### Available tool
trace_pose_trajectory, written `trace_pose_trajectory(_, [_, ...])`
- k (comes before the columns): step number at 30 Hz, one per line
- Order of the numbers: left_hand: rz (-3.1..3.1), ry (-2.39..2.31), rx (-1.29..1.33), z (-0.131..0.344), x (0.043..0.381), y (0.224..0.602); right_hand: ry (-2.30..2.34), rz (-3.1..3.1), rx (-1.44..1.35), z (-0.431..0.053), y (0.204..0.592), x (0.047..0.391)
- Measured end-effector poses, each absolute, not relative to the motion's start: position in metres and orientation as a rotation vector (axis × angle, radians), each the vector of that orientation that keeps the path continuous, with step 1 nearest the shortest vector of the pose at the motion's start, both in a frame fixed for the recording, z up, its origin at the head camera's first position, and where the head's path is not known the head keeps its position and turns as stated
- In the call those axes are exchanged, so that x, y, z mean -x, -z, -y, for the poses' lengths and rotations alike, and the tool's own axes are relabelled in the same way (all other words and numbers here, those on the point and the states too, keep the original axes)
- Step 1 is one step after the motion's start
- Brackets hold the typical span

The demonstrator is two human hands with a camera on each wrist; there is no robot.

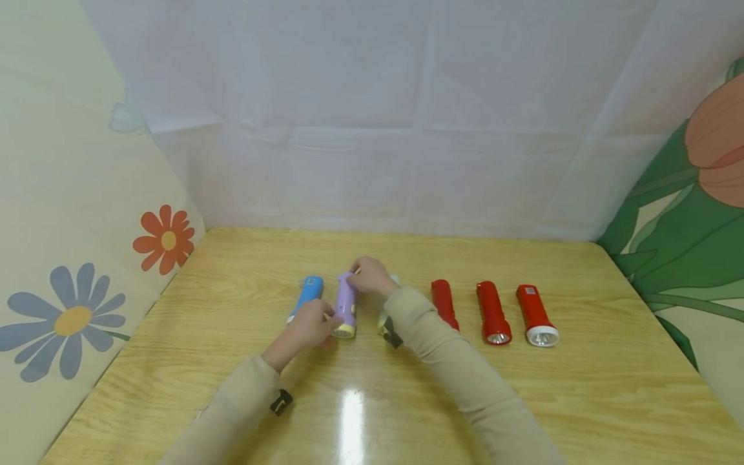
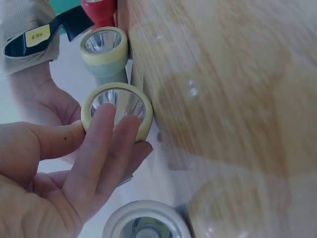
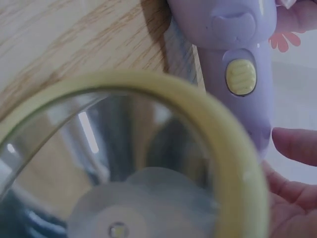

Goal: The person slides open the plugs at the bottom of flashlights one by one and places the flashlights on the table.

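Observation:
A purple flashlight (image 1: 347,298) with a pale yellow lens rim lies lengthwise on the table, lens toward me. My left hand (image 1: 308,323) holds its lens end; in the left wrist view the thumb (image 2: 62,140) meets the rim and the fingers cross in front of the lens. At the tail end, my right hand (image 1: 372,276) grips with thumb and fingertips. The right wrist view shows the yellow switch (image 3: 241,77) facing up along the purple body. Just left lies a blue flashlight (image 1: 310,292), partly behind my left hand. A pale green flashlight (image 2: 106,67) is mostly hidden under my right forearm.
Three red flashlights stretch in a row to the right: one (image 1: 444,300) partly covered by my sleeve, a middle one (image 1: 491,310), and one with a white rim (image 1: 533,310). A pale cloth (image 1: 372,181) hangs along the back edge of the wooden table (image 1: 203,323).

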State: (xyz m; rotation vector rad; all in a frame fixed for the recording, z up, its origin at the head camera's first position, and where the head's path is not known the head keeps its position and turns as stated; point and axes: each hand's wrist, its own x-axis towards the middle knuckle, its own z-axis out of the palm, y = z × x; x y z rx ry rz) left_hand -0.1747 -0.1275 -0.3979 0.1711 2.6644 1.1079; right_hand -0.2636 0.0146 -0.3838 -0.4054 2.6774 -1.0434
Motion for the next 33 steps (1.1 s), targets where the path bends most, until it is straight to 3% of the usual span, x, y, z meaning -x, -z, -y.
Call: trace_pose_trajectory(33, [-2.678,-1.217,-0.126,0.1258,0.1746,0.3995,1.382,-2.66,0.382,-0.0177,0.3782,0.2601])
